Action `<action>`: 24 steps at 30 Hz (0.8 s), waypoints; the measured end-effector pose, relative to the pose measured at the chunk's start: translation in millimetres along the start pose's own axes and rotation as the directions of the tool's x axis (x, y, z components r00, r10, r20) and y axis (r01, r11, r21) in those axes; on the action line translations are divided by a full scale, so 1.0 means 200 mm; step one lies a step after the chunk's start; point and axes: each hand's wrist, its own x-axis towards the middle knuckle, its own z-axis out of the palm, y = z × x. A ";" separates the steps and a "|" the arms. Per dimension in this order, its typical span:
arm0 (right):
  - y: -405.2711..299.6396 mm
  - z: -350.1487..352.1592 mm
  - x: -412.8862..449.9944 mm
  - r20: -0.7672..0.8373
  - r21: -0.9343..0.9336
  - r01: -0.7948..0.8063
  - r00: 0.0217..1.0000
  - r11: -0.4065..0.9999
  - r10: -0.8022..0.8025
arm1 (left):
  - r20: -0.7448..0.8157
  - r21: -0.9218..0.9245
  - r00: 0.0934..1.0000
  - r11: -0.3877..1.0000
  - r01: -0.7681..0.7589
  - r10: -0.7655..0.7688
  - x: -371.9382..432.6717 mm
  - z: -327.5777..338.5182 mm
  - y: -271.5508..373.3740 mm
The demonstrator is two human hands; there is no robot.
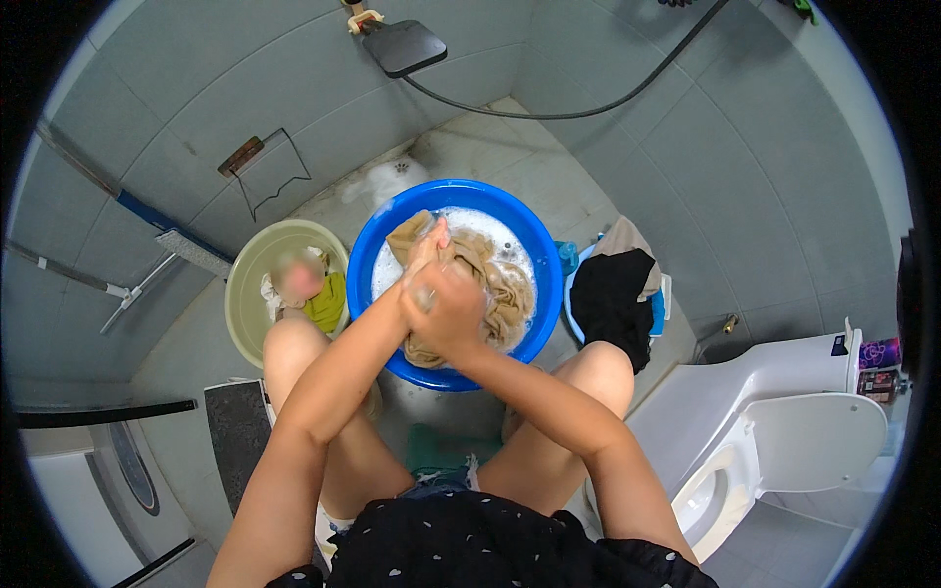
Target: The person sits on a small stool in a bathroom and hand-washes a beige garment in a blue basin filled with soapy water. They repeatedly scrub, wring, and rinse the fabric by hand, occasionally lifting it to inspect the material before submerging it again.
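A blue plastic basin [544, 294] stands on the tiled floor between my knees, holding sudsy water and a wet tan cloth [507, 298]. Over the basin my left hand [428, 246] reaches in at the cloth's upper left part, its fingers partly hidden. My right hand [445, 298] crosses over it near the wrist, blurred, with a small pale thing, perhaps soap or foam, at its fingers. Whether either hand grips the cloth cannot be told.
A pale green basin [246, 294] with clothes stands left; a light blue basin [573, 323] under black clothing [610, 294] stands right. A white toilet [735, 470] is at lower right, squeegee mops [195, 250] at left. A shower hose [544, 116] hangs ahead, above foam [390, 180] on the floor.
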 end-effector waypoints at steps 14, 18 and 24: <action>0.30 -0.24 0.32 0.857 0.374 -0.922 0.386 0.103 0.342 | -0.106 0.048 0.982 0.987 -0.155 0.159 -0.11 0.06 0.24; 0.22 -0.20 0.18 0.839 0.211 -0.934 0.325 0.288 0.437 | -0.281 0.142 0.904 0.946 -0.292 0.322 -0.13 0.10 0.26; 0.30 -0.20 0.17 0.728 0.518 -0.826 0.563 0.224 0.391 | -0.254 0.429 0.908 0.880 -0.203 0.333 -0.14 0.13 0.19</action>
